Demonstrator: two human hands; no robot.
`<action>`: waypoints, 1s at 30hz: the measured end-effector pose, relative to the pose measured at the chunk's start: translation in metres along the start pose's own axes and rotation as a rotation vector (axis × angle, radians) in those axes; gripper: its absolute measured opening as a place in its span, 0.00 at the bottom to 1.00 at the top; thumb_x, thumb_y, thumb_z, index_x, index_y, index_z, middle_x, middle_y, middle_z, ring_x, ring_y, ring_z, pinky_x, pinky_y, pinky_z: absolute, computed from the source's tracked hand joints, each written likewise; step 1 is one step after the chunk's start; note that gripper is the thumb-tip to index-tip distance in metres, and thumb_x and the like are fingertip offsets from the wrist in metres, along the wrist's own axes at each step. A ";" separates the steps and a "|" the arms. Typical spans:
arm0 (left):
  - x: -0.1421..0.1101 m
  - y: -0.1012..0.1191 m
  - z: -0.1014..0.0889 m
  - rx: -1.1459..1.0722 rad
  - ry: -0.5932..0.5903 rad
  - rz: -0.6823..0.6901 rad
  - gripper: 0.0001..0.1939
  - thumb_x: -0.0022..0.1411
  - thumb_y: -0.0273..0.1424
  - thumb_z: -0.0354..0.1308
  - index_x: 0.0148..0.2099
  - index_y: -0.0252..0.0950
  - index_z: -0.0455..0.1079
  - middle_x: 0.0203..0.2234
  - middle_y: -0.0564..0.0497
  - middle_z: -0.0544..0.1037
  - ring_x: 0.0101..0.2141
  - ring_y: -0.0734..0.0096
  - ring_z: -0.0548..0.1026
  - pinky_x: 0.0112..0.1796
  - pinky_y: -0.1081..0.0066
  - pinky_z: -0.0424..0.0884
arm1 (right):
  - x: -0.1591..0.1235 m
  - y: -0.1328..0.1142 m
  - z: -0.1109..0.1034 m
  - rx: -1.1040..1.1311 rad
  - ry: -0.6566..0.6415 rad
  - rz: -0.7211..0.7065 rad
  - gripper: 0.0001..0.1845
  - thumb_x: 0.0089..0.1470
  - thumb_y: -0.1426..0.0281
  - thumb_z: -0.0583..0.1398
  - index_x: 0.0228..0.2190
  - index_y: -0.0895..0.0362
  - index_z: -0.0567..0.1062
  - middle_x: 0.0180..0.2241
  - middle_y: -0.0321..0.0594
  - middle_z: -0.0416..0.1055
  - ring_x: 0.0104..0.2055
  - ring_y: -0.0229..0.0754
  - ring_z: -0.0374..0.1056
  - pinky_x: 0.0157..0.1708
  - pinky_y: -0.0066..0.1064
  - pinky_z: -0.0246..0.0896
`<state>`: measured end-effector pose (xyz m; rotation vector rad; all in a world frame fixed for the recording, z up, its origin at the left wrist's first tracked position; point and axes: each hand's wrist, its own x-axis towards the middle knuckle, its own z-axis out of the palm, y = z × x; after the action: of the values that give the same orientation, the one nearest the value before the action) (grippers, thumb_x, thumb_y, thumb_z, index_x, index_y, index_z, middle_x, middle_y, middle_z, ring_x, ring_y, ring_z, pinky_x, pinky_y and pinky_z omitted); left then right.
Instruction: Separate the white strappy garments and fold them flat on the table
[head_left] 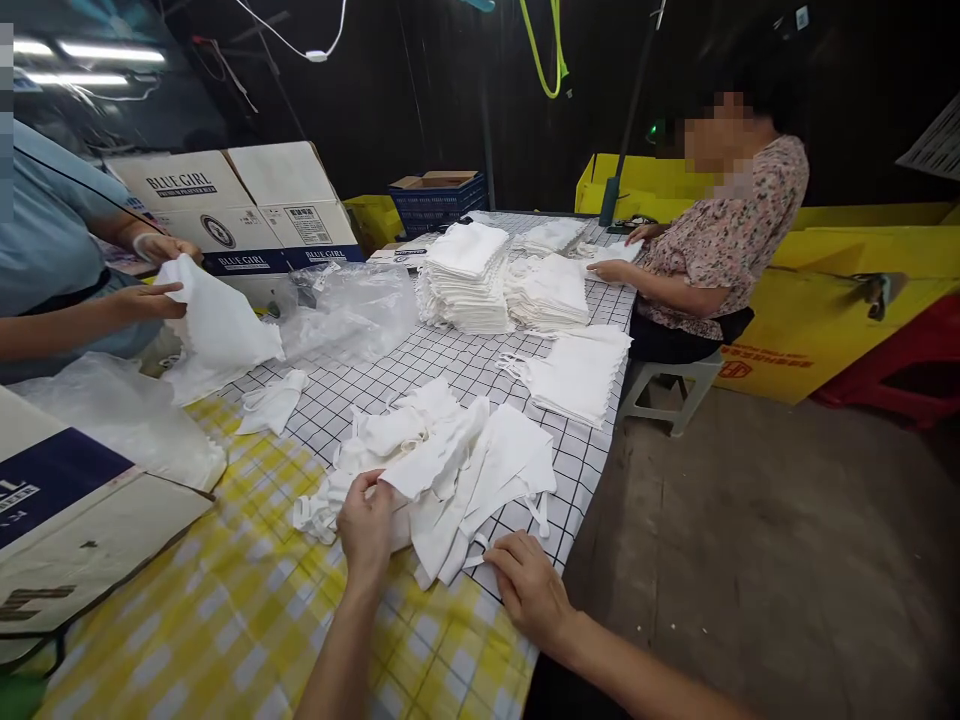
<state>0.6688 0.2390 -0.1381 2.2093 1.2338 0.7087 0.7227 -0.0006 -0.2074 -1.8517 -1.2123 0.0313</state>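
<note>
A loose heap of white cloth pieces lies in front of me on the checked tablecloth. My left hand is closed, pinching one white piece at the near left side of the heap. My right hand rests on the cloth's near edge by the table's right side, fingers curled over a thin white strap of a piece.
Neat stacks of folded white cloth stand farther along the table. A seated person at the far right handles pieces. Another person's hands at the left hold a white piece. Cardboard boxes, clear plastic bags and yellow bins surround the table.
</note>
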 end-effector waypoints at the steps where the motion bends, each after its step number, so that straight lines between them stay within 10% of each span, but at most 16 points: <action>1: 0.001 -0.002 -0.002 0.013 0.016 -0.020 0.14 0.59 0.39 0.48 0.41 0.39 0.69 0.28 0.52 0.75 0.26 0.68 0.70 0.28 0.70 0.63 | -0.001 -0.001 -0.001 0.021 0.012 -0.006 0.16 0.53 0.81 0.50 0.42 0.55 0.68 0.38 0.44 0.66 0.40 0.45 0.60 0.37 0.38 0.57; 6: 0.002 -0.007 -0.001 0.044 0.041 0.003 0.09 0.56 0.33 0.50 0.38 0.40 0.69 0.34 0.52 0.75 0.30 0.68 0.70 0.32 0.69 0.62 | 0.013 0.004 -0.019 0.109 0.147 0.026 0.16 0.55 0.79 0.51 0.43 0.52 0.68 0.39 0.42 0.65 0.41 0.44 0.61 0.40 0.38 0.58; 14: -0.004 -0.012 -0.006 0.052 0.113 0.156 0.07 0.57 0.32 0.50 0.36 0.39 0.68 0.33 0.52 0.74 0.33 0.67 0.70 0.37 0.67 0.64 | 0.071 0.068 -0.065 0.020 0.393 0.456 0.13 0.54 0.71 0.52 0.43 0.56 0.68 0.41 0.43 0.64 0.43 0.45 0.61 0.43 0.39 0.58; 22: -0.038 -0.023 -0.006 0.159 0.094 0.591 0.08 0.59 0.29 0.52 0.38 0.39 0.72 0.39 0.47 0.72 0.48 0.59 0.67 0.46 0.60 0.60 | 0.070 0.087 -0.054 -0.093 0.386 0.451 0.14 0.53 0.71 0.51 0.42 0.56 0.68 0.42 0.44 0.65 0.45 0.46 0.59 0.46 0.40 0.56; 30: -0.047 -0.025 -0.004 0.262 0.092 0.742 0.13 0.58 0.26 0.54 0.45 0.41 0.72 0.46 0.44 0.71 0.52 0.57 0.65 0.49 0.57 0.59 | 0.083 0.072 -0.047 -0.007 0.311 0.442 0.13 0.55 0.66 0.51 0.39 0.55 0.70 0.41 0.43 0.67 0.42 0.46 0.61 0.44 0.39 0.56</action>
<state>0.6296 0.2102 -0.1610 2.9077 0.5270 0.9670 0.8391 0.0219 -0.1936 -2.0098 -0.5806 -0.0162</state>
